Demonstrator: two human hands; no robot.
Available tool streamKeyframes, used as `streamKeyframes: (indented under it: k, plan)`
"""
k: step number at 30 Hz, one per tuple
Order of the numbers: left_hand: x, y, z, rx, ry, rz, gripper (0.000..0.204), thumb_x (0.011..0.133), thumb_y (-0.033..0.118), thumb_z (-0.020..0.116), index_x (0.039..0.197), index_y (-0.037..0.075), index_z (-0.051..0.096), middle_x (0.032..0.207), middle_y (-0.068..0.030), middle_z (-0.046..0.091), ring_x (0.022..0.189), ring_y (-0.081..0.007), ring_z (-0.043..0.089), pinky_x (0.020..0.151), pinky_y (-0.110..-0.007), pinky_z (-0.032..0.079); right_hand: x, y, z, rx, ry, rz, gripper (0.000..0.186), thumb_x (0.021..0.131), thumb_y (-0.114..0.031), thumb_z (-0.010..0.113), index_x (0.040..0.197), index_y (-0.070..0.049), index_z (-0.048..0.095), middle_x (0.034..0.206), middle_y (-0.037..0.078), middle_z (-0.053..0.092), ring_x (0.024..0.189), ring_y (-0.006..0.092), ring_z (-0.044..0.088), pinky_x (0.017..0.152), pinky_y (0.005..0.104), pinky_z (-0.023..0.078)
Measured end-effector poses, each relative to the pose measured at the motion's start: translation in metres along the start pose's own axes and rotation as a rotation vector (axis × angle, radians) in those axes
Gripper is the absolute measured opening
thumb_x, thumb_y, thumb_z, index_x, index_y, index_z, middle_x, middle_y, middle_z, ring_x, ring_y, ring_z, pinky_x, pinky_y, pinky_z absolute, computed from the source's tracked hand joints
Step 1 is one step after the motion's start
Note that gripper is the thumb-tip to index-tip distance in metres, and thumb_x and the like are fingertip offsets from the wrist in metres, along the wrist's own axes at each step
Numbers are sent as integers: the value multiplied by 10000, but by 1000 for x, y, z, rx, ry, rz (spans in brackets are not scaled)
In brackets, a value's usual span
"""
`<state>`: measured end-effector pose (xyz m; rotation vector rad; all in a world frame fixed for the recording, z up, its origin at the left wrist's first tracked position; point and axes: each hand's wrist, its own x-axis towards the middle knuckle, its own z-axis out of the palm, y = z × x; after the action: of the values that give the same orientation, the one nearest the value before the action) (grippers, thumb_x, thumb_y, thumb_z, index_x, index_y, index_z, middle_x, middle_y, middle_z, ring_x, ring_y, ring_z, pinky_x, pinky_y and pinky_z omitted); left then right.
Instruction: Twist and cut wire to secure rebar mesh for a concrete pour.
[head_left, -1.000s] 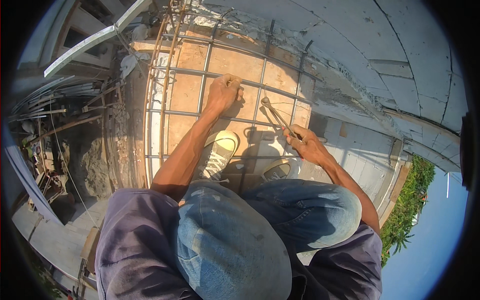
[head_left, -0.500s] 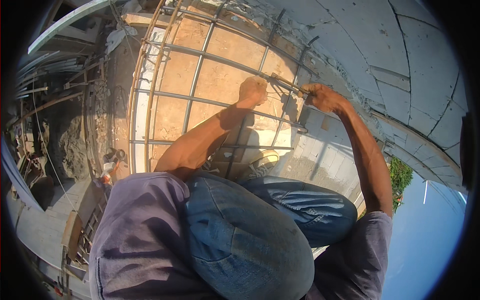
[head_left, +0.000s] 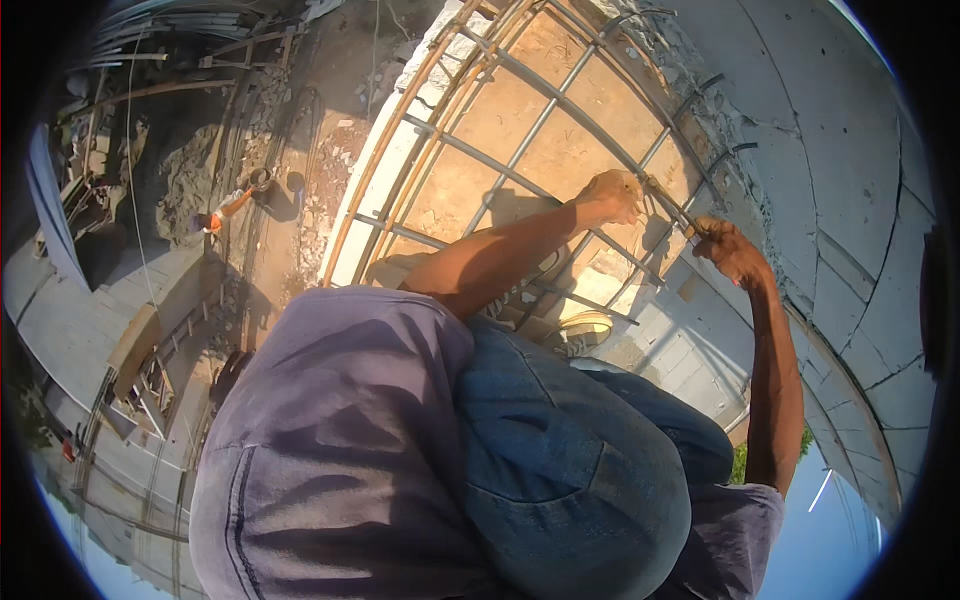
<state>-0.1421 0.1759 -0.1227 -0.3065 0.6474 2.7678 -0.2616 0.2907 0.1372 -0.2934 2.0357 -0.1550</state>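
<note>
Over a grid of steel rebar point(head_left: 555, 99) laid on a tan board point(head_left: 505, 120), my left hand point(head_left: 608, 198) is closed at a bar crossing, its grip too small to make out. My right hand point(head_left: 730, 252) is closed on the handles of a metal tying tool point(head_left: 680, 213), whose head reaches the bars just right of my left fingers. Rust-brown bars point(head_left: 375, 182) run along the board's left side. My shoes point(head_left: 585, 330) are below the grid, partly hidden by my arm and knees.
A white broken edge point(head_left: 346, 238) borders a drop on the left, where a worker point(head_left: 215, 221) is beside a dark bucket point(head_left: 260, 180) among rubble and timber point(head_left: 135, 370). A grey block wall point(head_left: 840, 180) rises along the right, with foliage point(head_left: 740, 460) and sky beyond.
My left hand moved right along the grid; my right hand lifted the tool up to the bars beside it. My view has turned, and the lower worker now shows more fully.
</note>
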Motion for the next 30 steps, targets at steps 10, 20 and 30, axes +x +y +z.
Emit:
streamKeyframes:
  k: [10, 20, 30]
  plan:
    - [8, -13, -23, -228, -49, -30, 141, 897, 105, 603, 946, -20, 646, 791, -155, 672, 672, -242, 687, 524, -338, 535, 9, -8, 10, 392, -192, 250, 396, 777, -207, 576, 1146, -66, 543, 888, 46, 588, 800, 182, 578, 542, 365, 467]
    - [-22, 62, 23, 299, 305, -266, 157, 935, 129, 582, 1018, 13, 646, 703, 8, 520, 548, -70, 439, 453, -232, 326, -7, -24, 11, 179, -154, 158, 311, 860, -109, 560, 1154, -10, 571, 726, 23, 526, 506, 101, 459, 416, 266, 387]
    - [-16, 54, 30, 415, 300, -298, 151, 936, 148, 587, 999, 27, 652, 743, -9, 552, 606, -93, 493, 524, -241, 400, 2, 6, 6, 75, -130, 169, 343, 852, -84, 584, 1191, -29, 583, 1006, 138, 676, 1014, 229, 601, 923, 377, 450]
